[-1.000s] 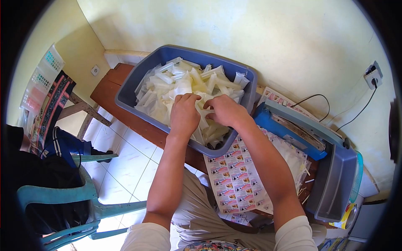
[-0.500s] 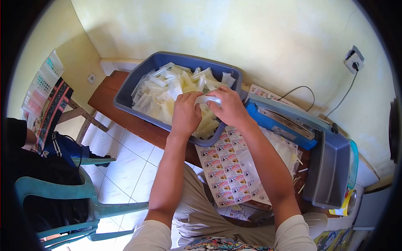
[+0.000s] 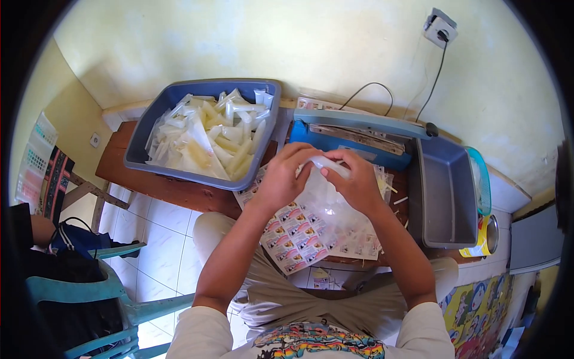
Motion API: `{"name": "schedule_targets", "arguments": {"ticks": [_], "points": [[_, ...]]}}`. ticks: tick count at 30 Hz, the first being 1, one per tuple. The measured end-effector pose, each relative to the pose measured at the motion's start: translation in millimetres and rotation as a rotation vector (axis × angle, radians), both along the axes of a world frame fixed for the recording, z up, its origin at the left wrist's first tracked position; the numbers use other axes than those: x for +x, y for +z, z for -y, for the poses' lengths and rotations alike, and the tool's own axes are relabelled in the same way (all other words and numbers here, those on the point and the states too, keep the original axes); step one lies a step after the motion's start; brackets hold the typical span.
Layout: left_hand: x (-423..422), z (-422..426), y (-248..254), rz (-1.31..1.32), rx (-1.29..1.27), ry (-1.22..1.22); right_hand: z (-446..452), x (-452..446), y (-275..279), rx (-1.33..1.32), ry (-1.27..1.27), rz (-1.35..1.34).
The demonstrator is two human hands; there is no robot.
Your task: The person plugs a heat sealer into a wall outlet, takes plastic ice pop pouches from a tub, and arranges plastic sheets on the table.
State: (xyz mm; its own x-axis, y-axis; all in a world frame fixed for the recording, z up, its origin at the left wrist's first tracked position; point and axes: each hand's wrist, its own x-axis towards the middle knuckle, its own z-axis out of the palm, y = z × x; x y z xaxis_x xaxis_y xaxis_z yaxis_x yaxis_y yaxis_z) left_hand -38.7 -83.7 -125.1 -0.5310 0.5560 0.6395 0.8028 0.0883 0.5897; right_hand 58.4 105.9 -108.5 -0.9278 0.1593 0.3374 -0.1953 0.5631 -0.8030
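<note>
Between my two hands, in front of the blue sealer (image 3: pixel 353 146), is a whitish plastic packet (image 3: pixel 330 164). My left hand (image 3: pixel 286 177) has its fingers closed on the packet's left end. Thumb and fingers of my right hand (image 3: pixel 354 180) pinch its right side. Below them lie clear plastic bags (image 3: pixel 326 206) on printed label sheets (image 3: pixel 293 236). To the left, a grey-blue tub (image 3: pixel 136 146) holds several filled, pale yellow packets (image 3: pixel 209 140).
An empty grey bin (image 3: pixel 445 191) stands right of the sealer, beside a teal basket (image 3: pixel 480 179) and a yellow can (image 3: pixel 485 236). A cord runs to the wall socket (image 3: pixel 441 30). At the left, a person's arm (image 3: pixel 42 230) shows near a green chair (image 3: pixel 78 287).
Both hands have moved from the tub to in front of the sealer, carrying the packet. The view has turned right, so the tub appears farther left.
</note>
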Motion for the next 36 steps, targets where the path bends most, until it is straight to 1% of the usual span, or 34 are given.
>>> {"name": "schedule_targets", "arguments": {"ticks": [1,3,5,8,10,13,15,16,18,21,22,24,26,28,29,36], "points": [[6,-6,-9,0.011,-0.010,-0.030,-5,12,-3,-0.003,-0.007,0.002],[26,-14,-26,0.061,-0.050,-0.066,-13,37,-13,-0.223,-0.061,0.260],[38,-19,-41,0.148,-0.142,-0.140,-18,59,-30,-0.210,-0.085,0.270],[51,-26,-54,0.182,-0.201,-0.197,-27,77,-59,-0.160,-0.114,0.234],[56,-27,-55,0.150,-0.253,-0.221,-28,84,-63,0.027,-0.113,0.123],[66,-31,-54,0.169,-0.215,-0.171,-31,89,-58,0.017,-0.119,0.162],[68,-31,-59,0.054,-0.320,-0.091,-34,93,-60,0.022,-0.130,0.150],[69,-31,-61,0.055,-0.323,-0.091,-36,95,-62,0.030,-0.141,0.140],[67,-31,-66,0.140,-0.391,-0.069,-39,98,-63,0.014,-0.150,0.146],[60,-32,-71,0.062,-0.423,-0.040,-42,103,-58,0.017,-0.131,0.154],[59,-32,-73,0.060,-0.424,-0.039,-42,104,-55,0.031,-0.104,0.155],[57,-34,-74,0.109,-0.317,0.006,-42,105,-51,0.039,-0.079,0.149],[59,-36,-73,0.140,-0.268,0.021,-43,105,-50,0.053,-0.052,0.145],[59,-37,-74,0.171,-0.217,0.035,-45,105,-53,0.111,0.048,0.113],[58,-38,-74,0.204,-0.191,0.026,-44,104,-56,0.114,0.050,0.115],[59,-35,-73,0.279,-0.144,0.006,-28,92,-78,0.132,-0.134,0.046]]}}
